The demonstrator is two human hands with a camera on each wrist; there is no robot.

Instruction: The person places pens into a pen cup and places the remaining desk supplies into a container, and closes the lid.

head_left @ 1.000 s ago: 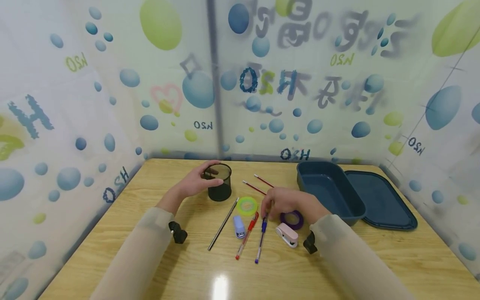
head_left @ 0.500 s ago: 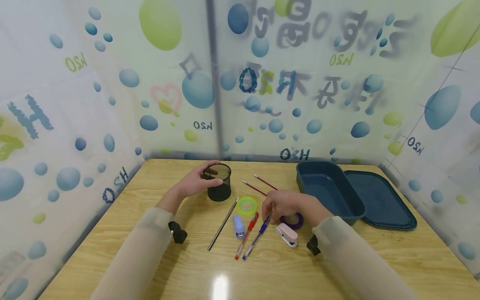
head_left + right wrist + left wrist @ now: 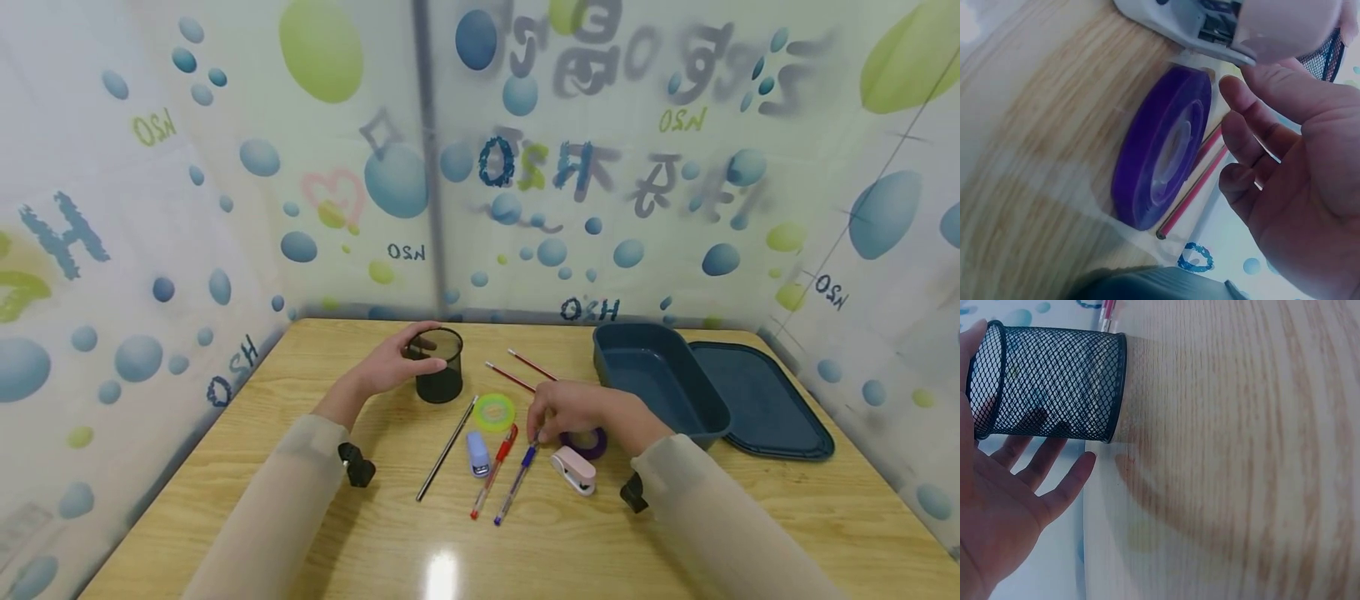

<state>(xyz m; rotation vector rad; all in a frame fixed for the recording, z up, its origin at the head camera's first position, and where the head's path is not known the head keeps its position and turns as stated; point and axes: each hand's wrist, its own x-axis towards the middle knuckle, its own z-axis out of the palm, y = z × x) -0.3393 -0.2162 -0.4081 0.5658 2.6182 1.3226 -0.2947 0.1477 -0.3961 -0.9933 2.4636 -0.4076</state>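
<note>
Blue pen [image 3: 516, 483], far end pinched in your right hand [image 3: 573, 408], presumably for control, slants toward you beside the red pen [image 3: 495, 471], desk [image 3: 375, 542] contact unclear, while your left hand [image 3: 390, 362], fingers apart, spans the upright mesh cup [image 3: 439, 385], likely steadying it.

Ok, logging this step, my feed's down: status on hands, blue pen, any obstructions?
Left hand holding mesh cup. Right hand pinching blue pen at far end. Pink stapler, purple tape close by, apparently not blocking.
</note>
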